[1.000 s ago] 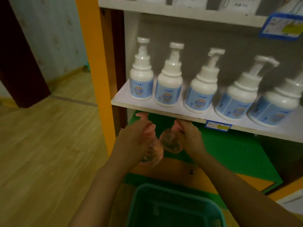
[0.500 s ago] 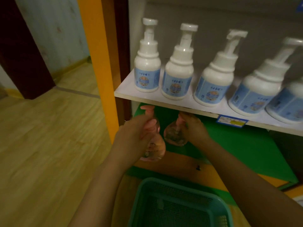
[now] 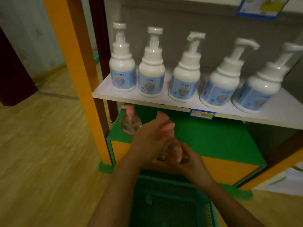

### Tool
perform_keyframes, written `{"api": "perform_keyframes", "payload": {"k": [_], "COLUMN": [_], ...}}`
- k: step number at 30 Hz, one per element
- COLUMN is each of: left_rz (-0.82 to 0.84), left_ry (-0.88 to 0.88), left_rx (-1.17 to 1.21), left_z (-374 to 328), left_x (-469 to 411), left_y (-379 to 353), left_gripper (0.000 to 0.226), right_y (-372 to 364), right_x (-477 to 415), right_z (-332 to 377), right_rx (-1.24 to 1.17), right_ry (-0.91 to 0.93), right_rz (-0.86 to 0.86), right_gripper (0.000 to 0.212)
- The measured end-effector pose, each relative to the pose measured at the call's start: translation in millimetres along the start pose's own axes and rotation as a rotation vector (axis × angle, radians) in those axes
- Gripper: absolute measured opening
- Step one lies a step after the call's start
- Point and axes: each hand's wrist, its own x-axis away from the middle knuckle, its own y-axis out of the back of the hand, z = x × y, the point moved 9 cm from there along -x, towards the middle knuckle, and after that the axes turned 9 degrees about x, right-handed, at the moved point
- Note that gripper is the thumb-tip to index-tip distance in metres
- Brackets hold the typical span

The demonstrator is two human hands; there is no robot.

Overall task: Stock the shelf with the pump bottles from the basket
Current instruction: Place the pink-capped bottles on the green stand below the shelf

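Observation:
A clear round pump bottle (image 3: 130, 124) with a pink pump stands upright at the left end of the green lower shelf (image 3: 213, 136), free of both hands. A second clear pump bottle (image 3: 173, 149) is held just in front of that shelf, its pink pump pointing up. My left hand (image 3: 147, 141) wraps its neck and left side. My right hand (image 3: 191, 159) cups its body from below and the right. The green mesh basket (image 3: 165, 181) sits on the floor under my forearms; what I see of its inside shows no bottles.
Above, a white shelf board (image 3: 105, 93) carries several white pump bottles (image 3: 151, 76) with blue labels and a price tag (image 3: 202, 114) on its edge. An orange post (image 3: 78, 63) stands at the left of the unit. Wooden floor (image 3: 41, 145) lies to the left.
Each hand held one bottle under the white shelf before. One bottle now stands released on the green shelf at the left, and both hands have closed on the other, lower and nearer to me.

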Motion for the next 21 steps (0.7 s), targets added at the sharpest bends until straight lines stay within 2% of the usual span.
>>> {"api": "perform_keyframes", "payload": {"k": [3, 6, 8, 9, 11, 13, 21], "left_rz": [0.008, 0.036, 0.049, 0.053, 0.098, 0.129, 0.095], "left_ry": [0.043, 0.225, 0.326, 0.375, 0.467, 0.485, 0.543], "left_rx": [0.085, 0.327, 0.441, 0.462, 0.441, 0.413, 0.483], "left_z": [3, 19, 35, 44, 63, 77, 99], "left_x": [-12, -24, -28, -30, -33, -39, -47], "left_y": [-21, -43, -60, -68, -87, -103, -122], "left_gripper": [0.037, 0.043, 0.019, 0.016, 0.03, 0.036, 0.031], "right_y": [15, 33, 40, 42, 46, 48, 35], "right_x": [-1, -7, -11, -12, -18, -26, -54], "right_z": [-16, -36, -51, -58, -72, -80, -107], "right_rx": [-0.052, -0.059, -0.043, -0.06, -0.074, -0.059, -0.054], "right_ry": [-0.027, -0.064, -0.08, -0.094, -0.125, -0.137, -0.131], "right_rz": [-0.048, -0.122, -0.16, -0.168, -0.18, -0.174, -0.075], "right_gripper": [0.041, 0.033, 0.028, 0.03, 0.04, 0.046, 0.055]}}
